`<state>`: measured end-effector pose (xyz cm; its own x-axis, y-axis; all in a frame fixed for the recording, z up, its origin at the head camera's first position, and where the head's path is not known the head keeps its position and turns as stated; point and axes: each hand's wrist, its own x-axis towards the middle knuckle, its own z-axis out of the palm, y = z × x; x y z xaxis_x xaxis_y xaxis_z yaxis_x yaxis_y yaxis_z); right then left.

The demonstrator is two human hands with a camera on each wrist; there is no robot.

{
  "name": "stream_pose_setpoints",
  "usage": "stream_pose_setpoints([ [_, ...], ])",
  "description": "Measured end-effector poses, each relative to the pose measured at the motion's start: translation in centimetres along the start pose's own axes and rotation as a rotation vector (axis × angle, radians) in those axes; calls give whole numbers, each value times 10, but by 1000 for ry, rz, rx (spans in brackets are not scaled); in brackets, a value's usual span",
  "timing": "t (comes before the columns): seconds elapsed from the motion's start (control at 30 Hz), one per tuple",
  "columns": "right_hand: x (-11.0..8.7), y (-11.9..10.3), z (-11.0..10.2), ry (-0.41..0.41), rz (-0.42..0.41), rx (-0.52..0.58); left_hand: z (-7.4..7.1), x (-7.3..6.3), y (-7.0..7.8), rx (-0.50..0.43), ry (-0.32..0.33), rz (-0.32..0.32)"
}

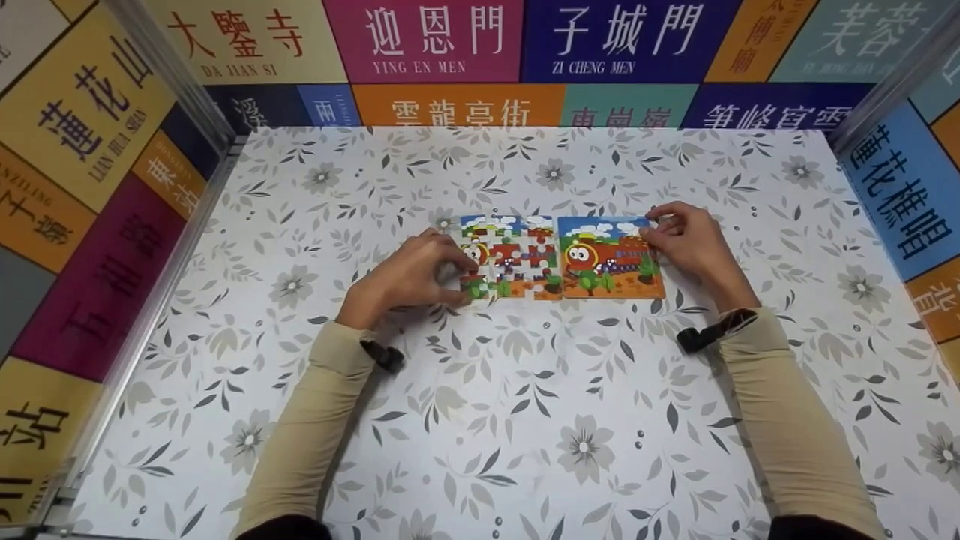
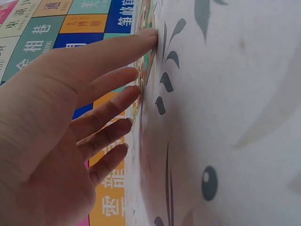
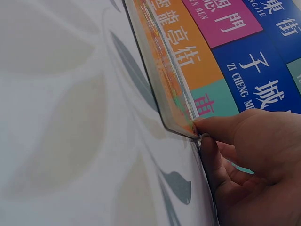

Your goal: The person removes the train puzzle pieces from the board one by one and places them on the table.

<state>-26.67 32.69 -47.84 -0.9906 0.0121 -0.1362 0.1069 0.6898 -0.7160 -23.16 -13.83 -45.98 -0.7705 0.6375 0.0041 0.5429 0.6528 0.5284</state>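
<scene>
A partly joined jigsaw puzzle [image 1: 508,257] of a red cartoon train lies flat, with white gaps between its pieces. Directly to its right is a square picture board [image 1: 611,262] bearing the same train scene in full. My left hand [image 1: 409,274] is at the puzzle's left side, thumb and fingers spread at its edge; in the left wrist view the fingers [image 2: 110,106] are extended and loosely parted. With thumb and finger my right hand [image 1: 694,236] pinches the board's right edge, seen close up in the right wrist view at the board's corner [image 3: 181,125].
Both things lie on a white table [image 1: 480,390] with a grey flower and leaf pattern. Panels with coloured blocks and large characters [image 1: 435,45] stand along the back and both sides. A dark band with a small device [image 1: 697,339] sits on each wrist.
</scene>
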Motion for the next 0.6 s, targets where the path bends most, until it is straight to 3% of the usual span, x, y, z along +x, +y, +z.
stream_pose_setpoints([
  [0.47,-7,2,0,38,-1,4,2,4,-2,-20,11,65],
  [0.6,-7,1,2,45,3,6,3,4,-4,-44,31,53],
])
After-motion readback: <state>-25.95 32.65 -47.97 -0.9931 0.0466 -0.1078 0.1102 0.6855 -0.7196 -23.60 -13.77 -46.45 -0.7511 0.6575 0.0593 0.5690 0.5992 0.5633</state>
